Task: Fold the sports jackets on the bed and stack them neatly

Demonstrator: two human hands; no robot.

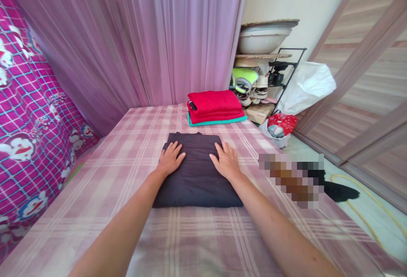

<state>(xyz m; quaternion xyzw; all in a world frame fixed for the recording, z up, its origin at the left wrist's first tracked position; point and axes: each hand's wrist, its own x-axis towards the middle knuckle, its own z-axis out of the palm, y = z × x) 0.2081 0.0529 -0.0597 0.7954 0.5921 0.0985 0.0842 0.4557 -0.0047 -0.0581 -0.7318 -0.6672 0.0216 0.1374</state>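
A dark, nearly black folded garment lies flat in a rough rectangle on the plaid-covered surface. My left hand rests on its left edge, fingers spread and pointing away from me. On the right edge, my right hand lies with its fingers apart too. Neither hand grips the cloth. Beyond the garment sits a stack of folded red cloth, with a folded teal cloth at the bottom.
Purple curtains hang behind the surface, and a pink patterned cloth hangs at left. At back right stands a rack with shoes and basins. White bags are beside it. A pixelated patch covers part of the right edge.
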